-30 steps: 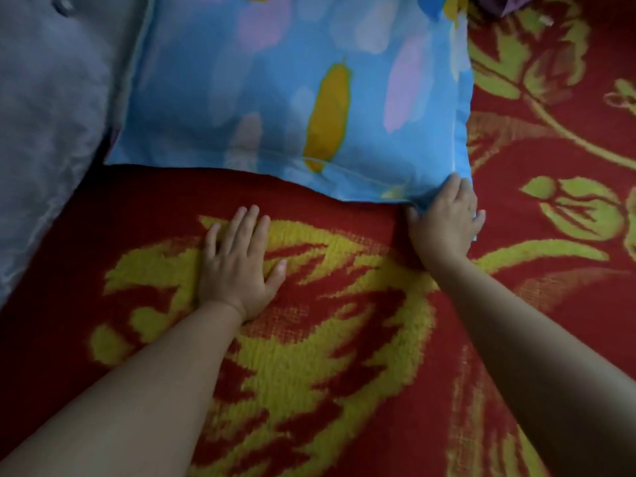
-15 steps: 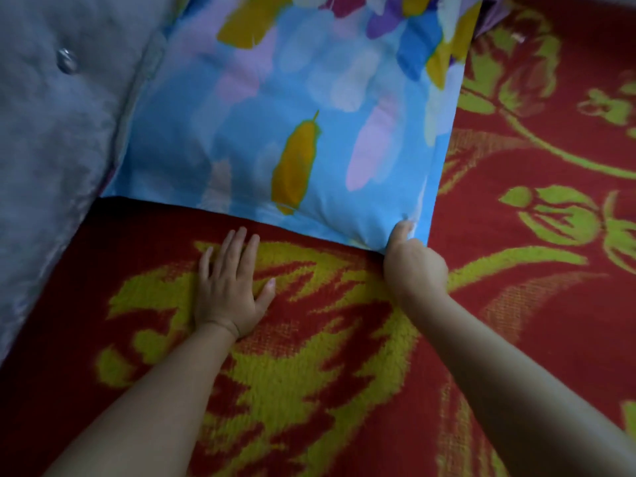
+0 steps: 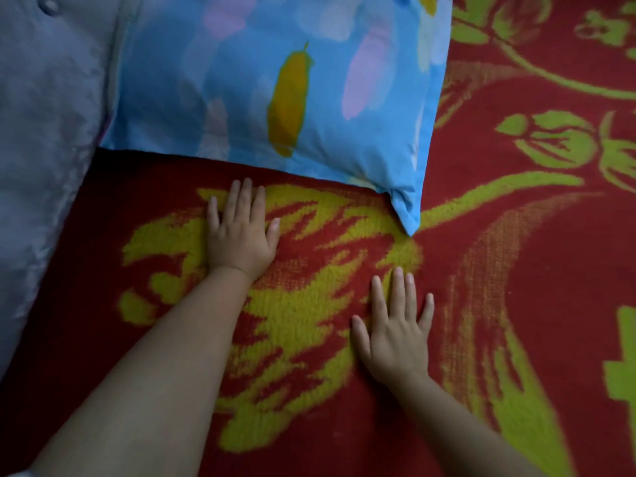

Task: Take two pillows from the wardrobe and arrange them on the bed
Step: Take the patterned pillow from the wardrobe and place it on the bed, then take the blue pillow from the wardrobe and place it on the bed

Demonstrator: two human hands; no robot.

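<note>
A blue pillow point(image 3: 268, 84) with yellow, pink and white patches lies flat at the top of the bed, its near right corner pointing toward me. The bed is covered by a red blanket point(image 3: 537, 304) with a yellow-green flower pattern. My left hand point(image 3: 241, 232) rests palm down on the blanket just below the pillow's front edge, fingers apart, apart from the pillow. My right hand point(image 3: 395, 332) lies flat on the blanket below the pillow's corner, fingers spread, holding nothing. Only one pillow is in view.
A grey padded headboard point(image 3: 44, 139) with a button runs along the left side, touching the pillow's left edge. The red blanket stretches to the right and toward me.
My right hand let go of the pillow's near right corner and moved back toward me, now flat on the blanket. The left hand stayed in place.
</note>
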